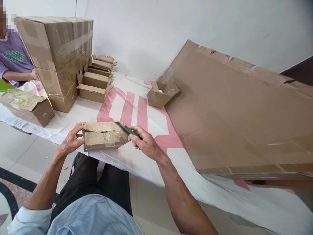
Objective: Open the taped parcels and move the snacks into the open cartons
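Note:
A small taped cardboard box (105,138) sits at the table's near edge in front of me. My left hand (72,138) grips its left end, thumb on the near side and fingers behind. In my right hand (144,142) is a green utility knife (129,130), fingers wrapped round its handle. The knife's dark front end points up and left over the right part of the box top. A seam with torn edges runs along the top, between strips of clear tape. Whether the blade touches the box I cannot tell.
Stacked taped cartons (61,49) stand at the back left, with open small boxes (94,85) beside them. A closed box (29,104) lies at far left, near a person in purple (17,58). An open box (160,94) stands against a large carton (239,120) on the right.

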`<state>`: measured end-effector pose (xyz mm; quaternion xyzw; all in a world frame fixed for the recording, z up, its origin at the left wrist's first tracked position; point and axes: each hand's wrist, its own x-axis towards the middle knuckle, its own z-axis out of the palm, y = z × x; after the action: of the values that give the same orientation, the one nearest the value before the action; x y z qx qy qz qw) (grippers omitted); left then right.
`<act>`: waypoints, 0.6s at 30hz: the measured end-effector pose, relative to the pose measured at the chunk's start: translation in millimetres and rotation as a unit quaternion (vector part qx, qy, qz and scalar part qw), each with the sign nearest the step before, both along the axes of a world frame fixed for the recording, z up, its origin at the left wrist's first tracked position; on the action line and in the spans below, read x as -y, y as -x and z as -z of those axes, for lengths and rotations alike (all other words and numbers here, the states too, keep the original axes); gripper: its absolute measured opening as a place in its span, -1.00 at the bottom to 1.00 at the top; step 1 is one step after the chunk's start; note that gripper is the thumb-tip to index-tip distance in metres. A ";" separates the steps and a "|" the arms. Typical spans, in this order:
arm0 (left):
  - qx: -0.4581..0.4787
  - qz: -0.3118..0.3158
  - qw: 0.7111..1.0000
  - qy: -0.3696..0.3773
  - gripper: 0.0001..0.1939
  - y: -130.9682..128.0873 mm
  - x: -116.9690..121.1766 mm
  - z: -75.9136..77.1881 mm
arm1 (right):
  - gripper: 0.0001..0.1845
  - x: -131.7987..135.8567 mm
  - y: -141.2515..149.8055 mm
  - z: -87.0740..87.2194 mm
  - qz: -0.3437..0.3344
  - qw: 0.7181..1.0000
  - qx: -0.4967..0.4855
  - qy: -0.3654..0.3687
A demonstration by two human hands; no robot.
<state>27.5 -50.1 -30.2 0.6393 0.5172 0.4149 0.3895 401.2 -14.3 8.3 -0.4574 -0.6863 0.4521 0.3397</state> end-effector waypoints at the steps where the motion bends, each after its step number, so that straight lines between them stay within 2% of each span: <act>1: -0.006 -0.002 1.000 -0.004 -0.47 -0.5 1.8 1.3 | -0.63 0.4 5.8 -8.3 -0.021 0.999 0.032 -0.019; 6: -0.020 0.001 1.000 -0.014 -0.46 -3.2 9.2 3.9 | -0.71 -4.8 30.6 -34.2 -0.118 0.981 0.110 -0.107; 18: -0.040 0.011 0.999 -0.019 -0.48 -3.0 11.2 4.1 | -0.57 -20.5 59.6 -47.8 -0.193 0.935 0.185 -0.232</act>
<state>30.5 -61.3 -34.4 0.6686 0.5173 0.3943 0.3604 341.7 6.2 56.1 -0.3002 -0.8979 0.2440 0.2098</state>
